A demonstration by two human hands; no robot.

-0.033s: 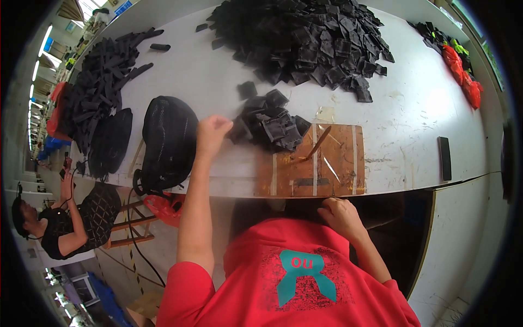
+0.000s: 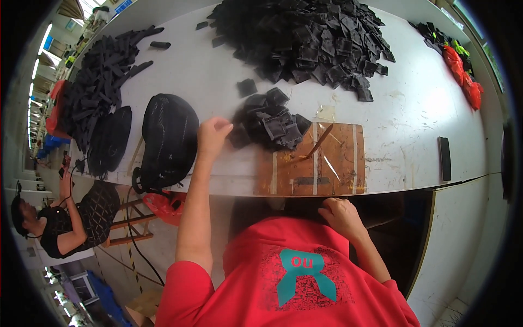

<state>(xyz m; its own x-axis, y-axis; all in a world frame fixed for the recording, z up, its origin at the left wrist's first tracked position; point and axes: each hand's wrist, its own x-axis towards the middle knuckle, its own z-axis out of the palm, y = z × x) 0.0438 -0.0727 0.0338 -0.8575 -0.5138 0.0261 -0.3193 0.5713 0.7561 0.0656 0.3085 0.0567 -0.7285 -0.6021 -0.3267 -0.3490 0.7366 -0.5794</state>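
Note:
My left hand (image 2: 213, 136) is over the white table with thumb and fingers pinched together. Its fingertips meet the edge of a small heap of black square fabric pieces (image 2: 280, 125); whether a piece is between them I cannot make out. Beside that hand, on its left, lies a black moulded case (image 2: 170, 141) with a zip. At the table's front edge my right hand (image 2: 342, 217) is low, its fingers curled closed and anything inside hidden. Between the hands, a brown wooden board (image 2: 346, 158) lies at the edge, with a thin pointed brown stick (image 2: 320, 143) standing aslant over it.
A big pile of black square pieces (image 2: 327, 43) covers the table's far middle. Black strips (image 2: 101, 76) are heaped far left, near a second black case (image 2: 110, 140). A dark bar (image 2: 444, 158) and red bags (image 2: 462, 79) lie right. Another person (image 2: 65, 218) sits at left.

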